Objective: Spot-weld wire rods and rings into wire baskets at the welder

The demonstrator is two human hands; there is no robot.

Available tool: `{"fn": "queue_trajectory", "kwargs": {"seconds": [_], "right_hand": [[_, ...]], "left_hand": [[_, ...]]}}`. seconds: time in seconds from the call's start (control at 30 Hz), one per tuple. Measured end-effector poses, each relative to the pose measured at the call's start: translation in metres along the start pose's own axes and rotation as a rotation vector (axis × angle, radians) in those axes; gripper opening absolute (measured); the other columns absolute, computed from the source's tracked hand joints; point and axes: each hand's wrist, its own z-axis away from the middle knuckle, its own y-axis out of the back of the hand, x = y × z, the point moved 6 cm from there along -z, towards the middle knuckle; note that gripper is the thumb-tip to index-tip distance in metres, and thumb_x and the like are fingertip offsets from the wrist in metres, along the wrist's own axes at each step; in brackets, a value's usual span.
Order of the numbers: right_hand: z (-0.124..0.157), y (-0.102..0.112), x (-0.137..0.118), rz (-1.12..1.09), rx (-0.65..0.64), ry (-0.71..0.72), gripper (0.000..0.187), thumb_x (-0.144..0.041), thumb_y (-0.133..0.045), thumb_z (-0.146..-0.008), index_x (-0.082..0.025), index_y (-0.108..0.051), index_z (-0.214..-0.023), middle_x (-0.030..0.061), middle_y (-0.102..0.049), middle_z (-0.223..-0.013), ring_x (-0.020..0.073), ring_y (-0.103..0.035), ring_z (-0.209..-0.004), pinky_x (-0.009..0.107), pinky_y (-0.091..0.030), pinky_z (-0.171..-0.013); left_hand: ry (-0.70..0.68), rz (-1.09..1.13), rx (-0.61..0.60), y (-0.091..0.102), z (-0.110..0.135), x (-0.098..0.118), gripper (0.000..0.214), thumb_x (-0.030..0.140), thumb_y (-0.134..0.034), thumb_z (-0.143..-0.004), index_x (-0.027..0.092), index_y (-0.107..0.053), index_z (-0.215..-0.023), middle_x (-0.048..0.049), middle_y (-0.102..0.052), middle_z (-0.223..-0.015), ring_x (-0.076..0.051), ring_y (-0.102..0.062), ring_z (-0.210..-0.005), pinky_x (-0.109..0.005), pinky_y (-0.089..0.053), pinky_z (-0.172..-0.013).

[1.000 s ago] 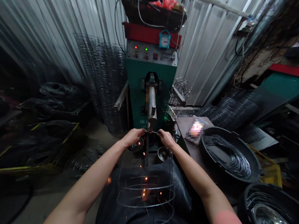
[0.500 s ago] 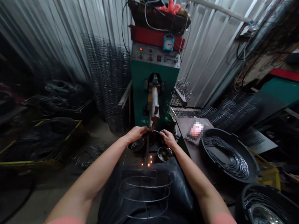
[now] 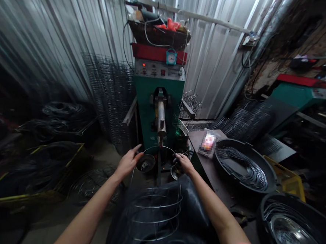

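A wire frame of several thin metal rings (image 3: 158,221) rests against my dark apron. Its far wire hoop (image 3: 153,147) arches under the electrode tip (image 3: 161,140) of a green spot welder (image 3: 148,112). My right hand (image 3: 184,162) pinches this hoop on its right side. My left hand (image 3: 129,162) is at the hoop's left side with index finger and thumb apart, not gripping the wire. Below the hands sit a small dark bowl (image 3: 138,167) with small metal pieces and a second bowl (image 3: 175,172), partly hidden by my right hand.
To the right, a table (image 3: 210,170) bears a black basin (image 3: 216,163) of wire rings; a second basin (image 3: 261,211) stands nearer. Stacked wire rings (image 3: 106,92) stand left of the welder. Yellow-edged crates (image 3: 40,195) lie at left.
My left hand has come away from the weld point toward the left, its fingers opening. My right hand keeps its pinch, slightly lower. Orange sparks have mostly gone, and the view has shifted.
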Motion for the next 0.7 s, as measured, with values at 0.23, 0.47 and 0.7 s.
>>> {"fn": "queue_trajectory", "kwargs": {"seconds": [0.23, 0.47, 0.7], "right_hand": [[0.001, 0.001, 0.017, -0.138, 0.015, -0.003, 0.045, -0.055, -0.06, -0.065, -0.015, -0.064, -0.084, -0.0028, -0.053, -0.057, 0.0081, -0.047, -0.051, 0.019, -0.034, -0.049], [0.004, -0.004, 0.017, -0.218, 0.007, -0.045, 0.043, -0.053, -0.062, -0.064, -0.015, -0.064, -0.082, -0.0032, -0.05, -0.054, 0.0063, -0.042, -0.045, 0.019, -0.03, -0.043], [0.005, -0.006, 0.017, -0.211, 0.02, -0.039, 0.041, -0.052, -0.061, -0.067, -0.014, -0.064, -0.081, -0.0034, -0.05, -0.052, 0.0054, -0.04, -0.042, 0.019, -0.03, -0.041]], "left_hand": [[1.131, 0.799, 0.233, -0.047, 0.21, -0.106, 0.048, 0.05, -0.058, -0.07, 0.022, -0.053, -0.109, -0.0079, -0.067, -0.082, -0.027, -0.064, -0.08, -0.039, -0.051, -0.064], [1.231, 1.422, 0.169, -0.101, 0.24, -0.051, 0.056, 0.024, -0.059, -0.072, 0.021, -0.041, -0.125, -0.0086, -0.069, -0.085, -0.025, -0.066, -0.079, -0.033, -0.053, -0.065], [1.295, 1.371, 0.188, -0.11, 0.237, -0.061, 0.045, 0.009, -0.052, -0.071, 0.02, -0.048, -0.115, -0.0029, -0.066, -0.073, -0.015, -0.061, -0.052, -0.02, -0.045, -0.038]]}}
